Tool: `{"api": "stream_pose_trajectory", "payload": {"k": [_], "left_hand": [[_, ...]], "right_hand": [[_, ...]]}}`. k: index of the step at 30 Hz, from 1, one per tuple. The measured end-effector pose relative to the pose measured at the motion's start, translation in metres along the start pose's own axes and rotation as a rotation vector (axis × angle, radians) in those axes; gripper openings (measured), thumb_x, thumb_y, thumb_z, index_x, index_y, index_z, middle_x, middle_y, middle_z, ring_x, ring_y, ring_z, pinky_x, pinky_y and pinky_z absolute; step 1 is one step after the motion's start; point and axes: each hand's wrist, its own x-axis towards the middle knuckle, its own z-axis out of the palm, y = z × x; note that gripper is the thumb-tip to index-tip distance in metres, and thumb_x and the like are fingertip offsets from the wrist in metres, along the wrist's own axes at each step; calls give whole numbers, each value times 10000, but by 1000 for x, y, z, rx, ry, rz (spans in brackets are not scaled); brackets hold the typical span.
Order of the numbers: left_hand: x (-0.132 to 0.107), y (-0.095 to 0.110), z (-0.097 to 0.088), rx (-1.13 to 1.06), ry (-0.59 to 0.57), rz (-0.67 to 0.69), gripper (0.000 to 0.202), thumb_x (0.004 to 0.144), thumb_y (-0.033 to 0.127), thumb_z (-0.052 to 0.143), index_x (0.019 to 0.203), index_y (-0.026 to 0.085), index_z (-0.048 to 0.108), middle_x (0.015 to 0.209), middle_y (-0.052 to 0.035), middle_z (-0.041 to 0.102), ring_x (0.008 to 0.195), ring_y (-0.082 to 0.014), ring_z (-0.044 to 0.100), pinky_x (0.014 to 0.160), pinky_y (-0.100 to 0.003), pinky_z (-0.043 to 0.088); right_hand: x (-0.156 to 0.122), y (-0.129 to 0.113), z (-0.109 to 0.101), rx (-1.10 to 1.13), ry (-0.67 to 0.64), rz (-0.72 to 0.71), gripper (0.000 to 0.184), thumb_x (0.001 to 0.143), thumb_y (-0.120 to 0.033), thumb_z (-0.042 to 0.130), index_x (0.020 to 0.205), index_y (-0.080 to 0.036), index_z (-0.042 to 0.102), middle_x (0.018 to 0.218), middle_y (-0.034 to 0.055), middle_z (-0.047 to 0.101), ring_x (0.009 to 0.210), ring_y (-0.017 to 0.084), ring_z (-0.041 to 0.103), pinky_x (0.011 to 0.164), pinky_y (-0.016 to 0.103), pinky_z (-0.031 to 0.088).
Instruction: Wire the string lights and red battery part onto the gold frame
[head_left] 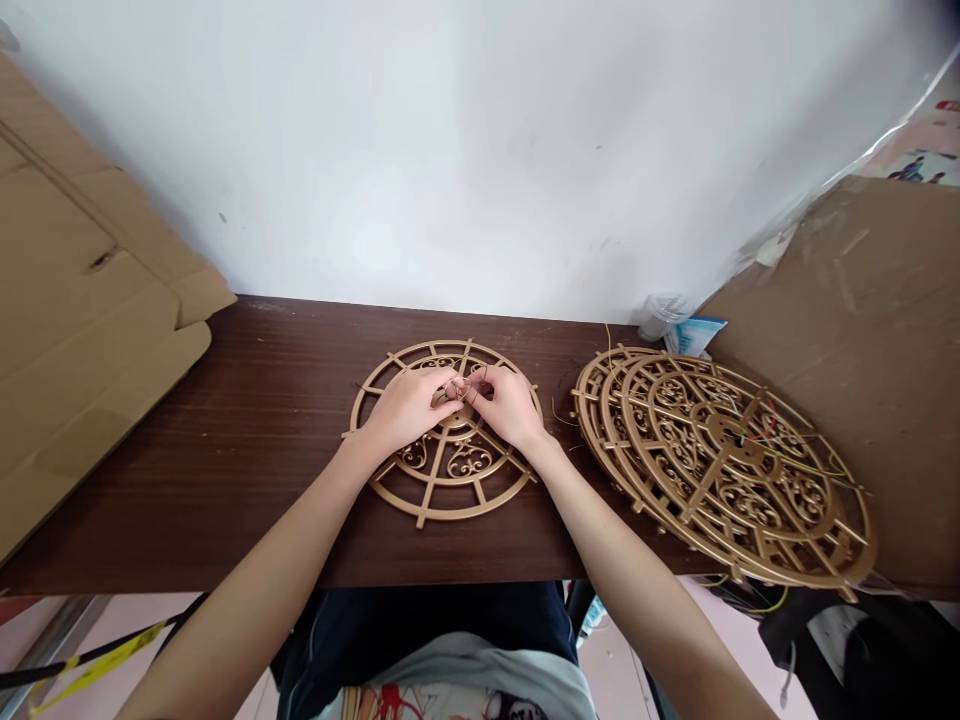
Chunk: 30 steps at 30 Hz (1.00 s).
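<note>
A round gold openwork frame (427, 517) with spokes and scroll patterns lies flat on the dark brown table. Over its centre my left hand (415, 405) and my right hand (506, 403) come together, fingertips nearly touching. Thin dark wires (475, 386) show between the fingers of both hands. Each hand is closed in a pinch; the right one grips wire, and the left fingertips also seem to be on it. The hub of the frame is partly hidden beneath the hands.
A stack of similar gold round frames (679, 440) leans to the right, with loose coloured wires on top. Behind it stand a clear plastic cup (663, 315) and a blue-white packet (696, 335). Cardboard (82, 300) rises at the left, and more cardboard (847, 320) at the right.
</note>
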Motion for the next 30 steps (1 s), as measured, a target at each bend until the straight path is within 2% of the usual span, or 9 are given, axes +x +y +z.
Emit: {"api": "stream_pose_trajectory", "payload": {"k": [4, 8, 11, 14, 20, 23, 26, 30], "left_hand": [[0, 2, -1, 13, -2, -15, 87, 828, 266, 618, 786, 199, 581, 805, -8, 688, 727, -179, 624, 630, -263, 407], [-1, 1, 1, -26, -19, -25, 54, 839, 257, 596, 862, 212, 617, 837, 4, 716, 793, -182, 659, 668, -261, 436], [-2, 0, 2, -51, -26, -18, 65, 842, 252, 591, 878, 219, 634, 881, 10, 734, 820, -174, 671, 705, -264, 452], [-2, -1, 3, -70, -30, -24, 75, 840, 262, 596, 878, 221, 646, 914, 8, 743, 826, -174, 675, 710, -269, 457], [-2, -2, 3, -98, -46, -44, 111, 829, 293, 623, 909, 223, 657, 862, 10, 746, 802, -176, 670, 675, -264, 452], [-2, -3, 4, -95, -42, -36, 79, 817, 286, 638, 851, 217, 653, 922, 5, 746, 779, -166, 660, 660, -262, 442], [-2, -3, 5, -105, -40, -26, 66, 816, 270, 637, 793, 208, 640, 980, 2, 741, 779, -159, 656, 667, -259, 438], [-2, -1, 5, -113, -41, -33, 39, 822, 242, 625, 811, 210, 644, 961, 6, 740, 746, -151, 642, 659, -257, 432]], "right_hand": [[0, -1, -1, 72, 83, -2, 157, 812, -140, 551, 905, -194, 665, 877, 21, 685, 724, 151, 607, 715, 287, 480], [2, 4, -5, 110, 265, 33, 283, 810, -126, 506, 1074, -185, 590, 1093, 71, 620, 768, 146, 601, 726, 309, 507], [3, 7, -9, 147, 391, 66, 273, 817, -147, 513, 1086, -189, 541, 1157, 93, 577, 832, 152, 607, 707, 303, 513], [4, 6, -13, 171, 473, 67, 235, 821, -155, 518, 1052, -202, 528, 1152, 84, 562, 849, 147, 604, 699, 292, 510], [3, -1, -16, 221, 578, -31, 191, 834, -136, 472, 993, -206, 551, 1094, 67, 574, 831, 140, 589, 728, 294, 495], [3, -4, -18, 207, 600, -63, 169, 849, -142, 450, 949, -210, 569, 1059, 64, 579, 855, 153, 586, 750, 305, 493], [2, -7, -20, 199, 612, -99, 163, 869, -151, 438, 920, -217, 578, 1042, 68, 586, 970, 182, 588, 804, 325, 493], [1, -9, -21, 204, 627, -135, 168, 885, -153, 432, 889, -221, 586, 1027, 66, 590, 1011, 188, 587, 836, 335, 492]]}}
